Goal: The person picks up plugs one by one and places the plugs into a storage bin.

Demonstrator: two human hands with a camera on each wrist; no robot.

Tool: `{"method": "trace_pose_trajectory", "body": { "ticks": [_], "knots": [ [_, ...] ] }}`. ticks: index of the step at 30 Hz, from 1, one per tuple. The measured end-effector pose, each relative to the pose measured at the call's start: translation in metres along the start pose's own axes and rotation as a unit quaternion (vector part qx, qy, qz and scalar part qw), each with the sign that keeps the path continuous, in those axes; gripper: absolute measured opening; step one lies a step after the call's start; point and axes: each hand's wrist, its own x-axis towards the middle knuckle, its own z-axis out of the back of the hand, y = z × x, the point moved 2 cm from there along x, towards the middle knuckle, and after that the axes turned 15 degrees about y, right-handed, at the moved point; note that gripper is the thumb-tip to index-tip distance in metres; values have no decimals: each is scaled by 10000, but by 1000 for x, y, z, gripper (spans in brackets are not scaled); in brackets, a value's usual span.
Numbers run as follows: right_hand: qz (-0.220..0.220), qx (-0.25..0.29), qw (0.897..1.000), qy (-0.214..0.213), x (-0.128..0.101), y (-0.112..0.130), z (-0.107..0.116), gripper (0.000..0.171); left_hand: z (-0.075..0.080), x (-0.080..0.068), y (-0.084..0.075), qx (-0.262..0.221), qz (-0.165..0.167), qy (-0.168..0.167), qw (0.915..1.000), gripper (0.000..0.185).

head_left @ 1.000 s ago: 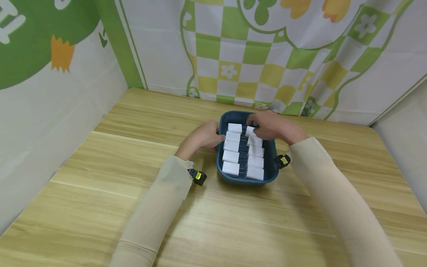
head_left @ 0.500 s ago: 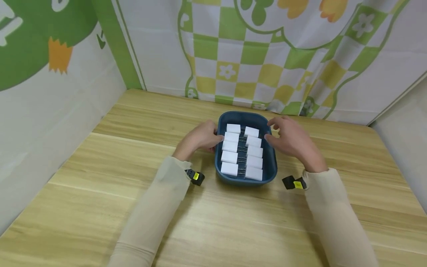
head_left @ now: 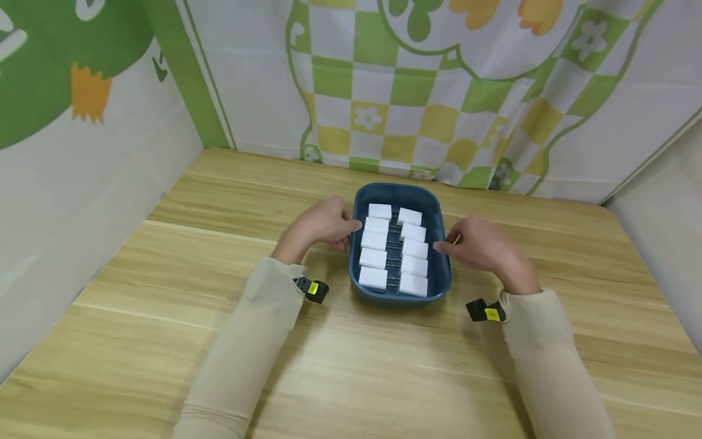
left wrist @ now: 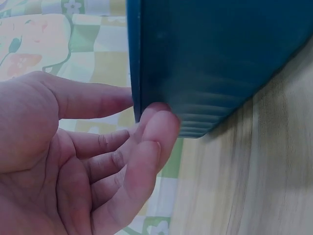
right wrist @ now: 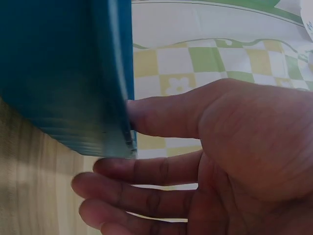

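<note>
A dark blue tray [head_left: 396,186] sits on the wooden table and holds two rows of white binder clips [head_left: 415,249]. My left hand [head_left: 345,228] grips the tray's left rim. In the left wrist view its thumb lies over the rim while curled fingers [left wrist: 159,127] press the tray's outer wall [left wrist: 220,58]. My right hand [head_left: 446,244] is at the tray's right side, blurred. The right wrist view shows its thumb [right wrist: 161,115] touching the rim of the tray [right wrist: 58,63]. Its fingers are nearly straight below the rim, beside the wall.
Light wooden tabletop [head_left: 351,360] stretches around the tray. Printed green, yellow and white cloth walls [head_left: 417,91] close off the back and left sides. A black and yellow device sits on each wrist [head_left: 309,288], [head_left: 485,312].
My right hand has drawn back from over the far clips inside the tray to the tray's right rim. The left hand has stayed on the left rim.
</note>
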Motion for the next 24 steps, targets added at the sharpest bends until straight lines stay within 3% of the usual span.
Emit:
{"method": "trace_pose_trajectory", "body": {
  "ticks": [9, 14, 24],
  "knots": [
    [284, 70, 9996, 42, 2, -2, -3, 42, -2, 1, 0, 274, -18, 71, 9996, 37],
    [222, 121, 9996, 88, 2, -3, -4, 43, -4, 3, -2, 313, 25, -25, 9995, 42],
    [165, 137, 9996, 172, 0, -7, -1, 44, -8, 5, -5, 270, -206, -124, 9993, 43]
  ]
}}
